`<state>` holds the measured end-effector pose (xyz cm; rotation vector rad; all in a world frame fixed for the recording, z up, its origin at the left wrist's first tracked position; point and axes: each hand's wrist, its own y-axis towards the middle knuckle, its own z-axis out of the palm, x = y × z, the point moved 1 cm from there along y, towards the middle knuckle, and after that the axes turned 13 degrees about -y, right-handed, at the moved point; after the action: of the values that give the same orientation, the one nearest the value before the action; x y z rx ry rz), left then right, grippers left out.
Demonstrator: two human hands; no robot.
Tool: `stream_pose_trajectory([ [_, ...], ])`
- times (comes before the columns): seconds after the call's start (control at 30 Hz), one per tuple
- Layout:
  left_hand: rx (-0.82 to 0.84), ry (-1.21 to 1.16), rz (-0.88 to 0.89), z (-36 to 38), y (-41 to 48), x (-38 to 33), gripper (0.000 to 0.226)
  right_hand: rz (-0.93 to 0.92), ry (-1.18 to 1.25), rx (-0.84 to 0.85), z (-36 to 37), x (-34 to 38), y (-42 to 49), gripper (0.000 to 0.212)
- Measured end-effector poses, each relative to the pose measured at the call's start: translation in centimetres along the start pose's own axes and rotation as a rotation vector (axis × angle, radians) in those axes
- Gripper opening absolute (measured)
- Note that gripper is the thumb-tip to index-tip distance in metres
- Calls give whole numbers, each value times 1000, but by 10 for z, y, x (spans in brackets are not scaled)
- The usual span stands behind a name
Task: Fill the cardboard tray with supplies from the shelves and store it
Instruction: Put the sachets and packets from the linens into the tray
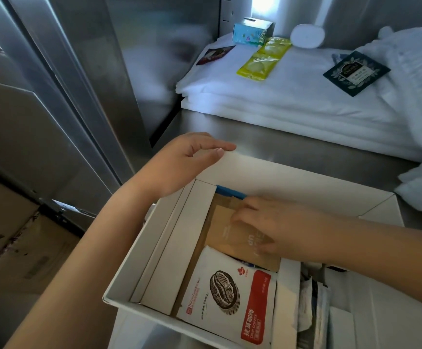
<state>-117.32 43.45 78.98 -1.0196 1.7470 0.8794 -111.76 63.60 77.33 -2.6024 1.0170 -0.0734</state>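
A white cardboard tray [293, 182] sits low in the head view, in front of a steel shelf. My left hand [187, 162] grips the tray's far left corner, thumb inside the wall. My right hand [273, 222] reaches into the tray with its fingers on a brown paper sachet [232, 238]. In front of that lies a white and red drip coffee packet [232, 303] printed with a coffee bean. White divider strips [179, 248] stand along the tray's left side.
On the steel shelf [280, 142] lies a stack of folded white towels [280, 96]. On it rest a yellow-green sachet [263, 59], a dark tea packet [356, 73], a dark red packet [215, 54], a teal box [251, 32] and a white roll [307, 36]. Cardboard boxes [16, 235] stand lower left.
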Motion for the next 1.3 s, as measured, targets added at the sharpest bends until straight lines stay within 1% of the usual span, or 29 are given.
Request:
stream_pose_trajectory([
  [0.2, -4, 3, -2, 1, 0, 0, 25, -66, -22, 15, 3, 2, 4, 57],
  [0.33, 1, 9, 2, 0, 0, 0, 25, -94, -34, 33, 5, 2, 4, 54],
  [0.6, 3, 8, 4, 0, 0, -1, 25, -71, -19, -8, 6, -1, 1, 51],
  [0.7, 8, 16, 10, 0, -1, 0, 25, -37, -38, -99, -6, -3, -5, 46],
  [0.8, 17, 19, 19, 0, 0, 0, 24, -30, -36, -238, -30, -9, -12, 30],
  [0.83, 20, 19, 18, -1, 0, 1, 24, -21, -32, -271, -38, -13, -14, 29],
  [0.9, 19, 20, 11, -1, 1, 2, 24, 25, -3, -340, -54, -24, -18, 28],
  [1.07, 7, 21, 0, -1, 1, 2, 25, 176, 70, -608, -78, -70, -18, 21],
  [1.2, 15, 18, -19, -2, -1, 2, 25, 355, 125, -737, -82, -119, -10, 32],
  [1.3, 9, 15, -20, -2, 0, 4, 26, 544, 136, -829, -75, -155, -3, 40],
])
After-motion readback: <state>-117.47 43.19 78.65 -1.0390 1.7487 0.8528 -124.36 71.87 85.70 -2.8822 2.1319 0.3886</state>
